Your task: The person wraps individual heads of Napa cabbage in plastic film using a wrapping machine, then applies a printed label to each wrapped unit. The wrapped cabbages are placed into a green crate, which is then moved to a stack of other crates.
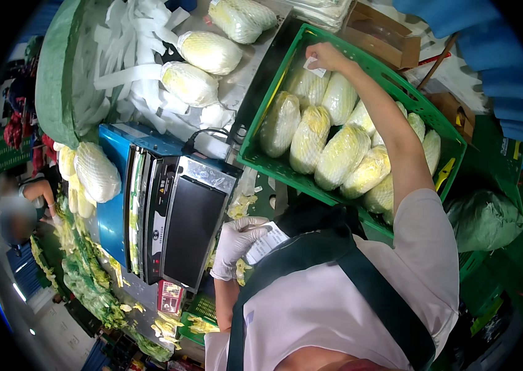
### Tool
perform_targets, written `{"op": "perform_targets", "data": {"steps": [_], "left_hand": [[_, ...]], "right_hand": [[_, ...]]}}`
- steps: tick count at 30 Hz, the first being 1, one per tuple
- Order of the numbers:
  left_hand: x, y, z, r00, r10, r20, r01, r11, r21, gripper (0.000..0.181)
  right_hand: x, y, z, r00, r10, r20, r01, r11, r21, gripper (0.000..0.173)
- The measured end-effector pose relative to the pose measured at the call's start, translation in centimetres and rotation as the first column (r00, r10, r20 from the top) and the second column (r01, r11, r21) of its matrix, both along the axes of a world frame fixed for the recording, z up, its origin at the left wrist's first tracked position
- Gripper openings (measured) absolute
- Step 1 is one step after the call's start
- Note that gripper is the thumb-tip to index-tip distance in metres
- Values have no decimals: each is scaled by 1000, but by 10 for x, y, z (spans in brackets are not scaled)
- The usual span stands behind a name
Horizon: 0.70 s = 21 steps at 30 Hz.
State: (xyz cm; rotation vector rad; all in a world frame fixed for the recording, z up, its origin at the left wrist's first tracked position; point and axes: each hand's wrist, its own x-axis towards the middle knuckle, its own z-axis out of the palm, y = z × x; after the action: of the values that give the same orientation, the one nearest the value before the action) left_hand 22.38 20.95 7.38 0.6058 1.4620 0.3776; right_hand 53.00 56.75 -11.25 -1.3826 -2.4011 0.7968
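Observation:
My left hand (pixel 236 246), in a white glove, holds a sheet of printed labels (pixel 267 242) in front of my apron. Stretched over the green plastic crate (pixel 291 183), my bare right hand (pixel 328 56) pinches a small white label (pixel 314 67) above a napa cabbage (pixel 307 88) near the crate's far corner. I cannot tell whether that label touches the cabbage. Several film-wrapped napa cabbages in foam nets fill much of the crate, among them a yellowish one (pixel 310 132). My right forearm hides some of them.
To the left stands a blue wrapping machine (pixel 196 227) with a dark plate. Behind it, netted cabbages (pixel 209 52) and white foam nets (pixel 136 60) lie on a metal table near a green sack (pixel 57 74). Trimmed leaves (pixel 90 269) lie farther left, near another person (pixel 41 195).

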Motion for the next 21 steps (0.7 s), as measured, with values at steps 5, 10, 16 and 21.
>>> {"op": "perform_targets", "data": {"steps": [5, 10, 16, 21], "left_hand": [[5, 6, 5, 999, 46, 15, -45, 998, -37, 30], [4, 9, 3, 997, 76, 32, -77, 997, 25, 31], [0, 5, -1, 998, 50, -35, -46, 995, 91, 30], [4, 5, 3, 989, 145, 1, -143, 979, 146, 35]], "right_hand": [[1, 3, -15, 999, -6, 47, 7, 1000, -28, 33], [3, -3, -19, 990, -74, 123, 75, 997, 0, 36], [-3, -31, -3, 948, -264, 178, 215, 942, 256, 42], [-14, -54, -31, 950, -308, -49, 304, 882, 359, 39]]}}
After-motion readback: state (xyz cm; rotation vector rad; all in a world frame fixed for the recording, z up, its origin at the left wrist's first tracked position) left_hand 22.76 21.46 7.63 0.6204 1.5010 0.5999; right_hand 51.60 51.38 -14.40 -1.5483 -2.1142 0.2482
